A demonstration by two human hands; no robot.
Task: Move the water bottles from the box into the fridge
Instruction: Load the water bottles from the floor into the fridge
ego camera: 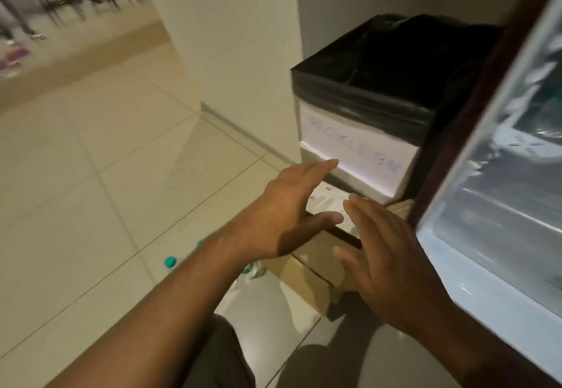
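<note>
A brown cardboard box (316,261) stands on the tiled floor beside the fridge. My left hand (282,214) hovers over its far left part with fingers straight and thumb out, holding nothing. My right hand (392,260) reaches over the box's right side, fingers straight and spread, also holding nothing. Two water bottles with teal caps (170,262) lie on the floor under my left forearm, mostly hidden by it. The open fridge door (492,235), with a clear shelf, fills the right edge. The box's inside is hidden by my hands.
A white bin (359,150) lined with a black bag stands just behind the box against the wall. A wall corner rises at centre. Pale floor tiles stretch to the left. My knees show at the bottom.
</note>
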